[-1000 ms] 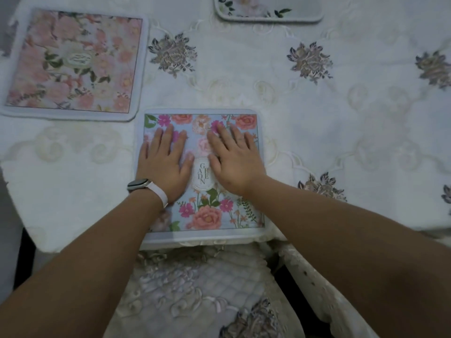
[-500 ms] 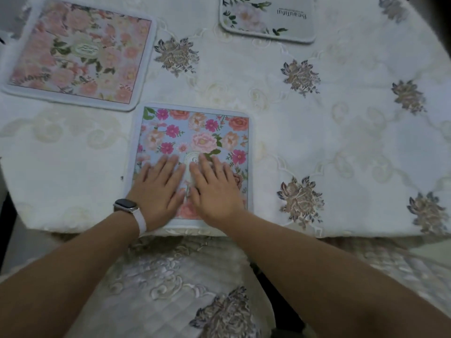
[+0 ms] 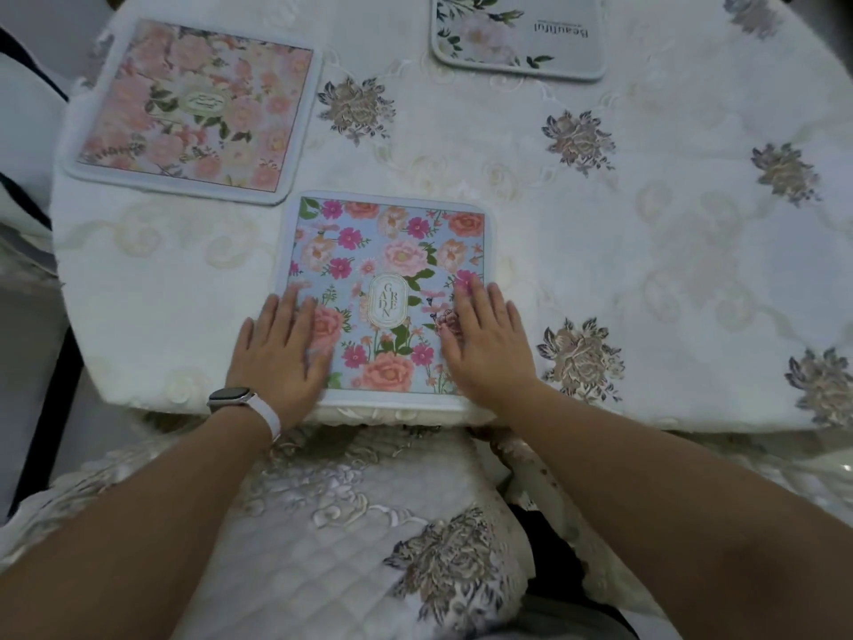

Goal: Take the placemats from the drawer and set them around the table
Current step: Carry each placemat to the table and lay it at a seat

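Closest in is a quilted chair seat (image 3: 323,524) just under the tabletop (image 3: 646,233) edge. Both hands are flat with straight fingers, gripping nothing. The left hand (image 3: 281,353) presses the left edge of the blue floral placemat (image 3: 392,251) and the right hand (image 3: 484,344) its right side, so the mat's dead between them, equally reachable. Further back there's a pink placemat (image 3: 194,108) on the left and a pale placemat (image 3: 517,34) on the far side.
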